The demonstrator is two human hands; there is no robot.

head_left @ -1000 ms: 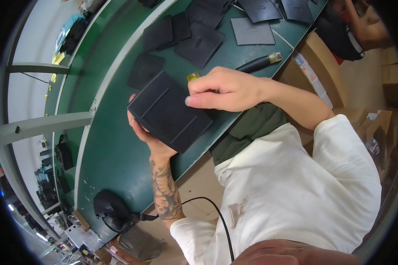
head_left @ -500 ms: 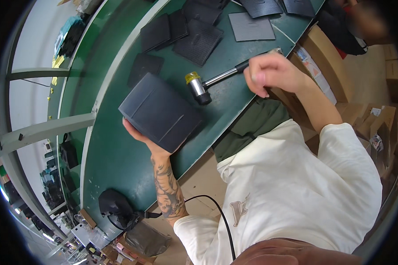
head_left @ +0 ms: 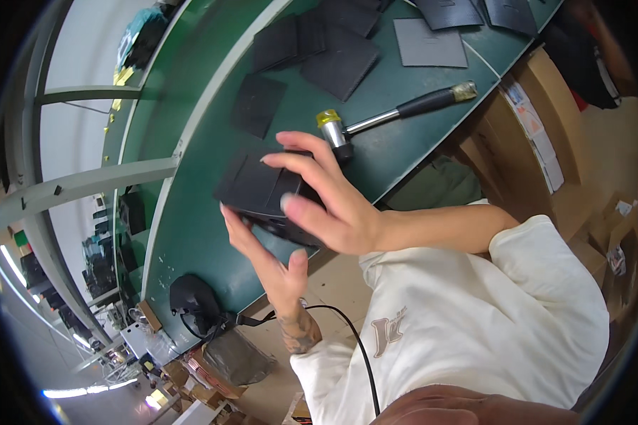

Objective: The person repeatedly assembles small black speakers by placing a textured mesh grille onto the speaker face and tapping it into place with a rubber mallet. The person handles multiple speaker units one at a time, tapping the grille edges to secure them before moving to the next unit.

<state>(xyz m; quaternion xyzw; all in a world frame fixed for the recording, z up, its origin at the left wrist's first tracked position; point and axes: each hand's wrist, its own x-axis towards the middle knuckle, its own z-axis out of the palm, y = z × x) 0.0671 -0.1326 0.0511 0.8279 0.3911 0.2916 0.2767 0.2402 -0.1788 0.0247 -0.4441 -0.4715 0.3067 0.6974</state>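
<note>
A black block-like thing (head_left: 252,180) with straight lines across its top lies between my hands over the green table; I cannot tell whether it is a box or a stack. My left hand (head_left: 273,273) is open along its near left side, fingers stretched and thumb raised apart. Over its right part, my right hand (head_left: 344,212) is open with fingers and thumb spread, hiding some of the top. Just beyond the right hand lies a mallet (head_left: 372,120) with a yellow face, a black face and a dark handle.
Flat black textured pieces (head_left: 340,64) overlap on the far side of the green table (head_left: 213,248), beside a grey piece (head_left: 429,44). A black cap-like item (head_left: 193,304) sits at the near left. Cardboard boxes (head_left: 503,152) stand right of the table. A black cable (head_left: 347,329) crosses my shirt.
My right hand has come left from beside the mallet handle onto the black thing. That thing has turned and tipped, showing its near side. My left hand's thumb now shows apart from it.
</note>
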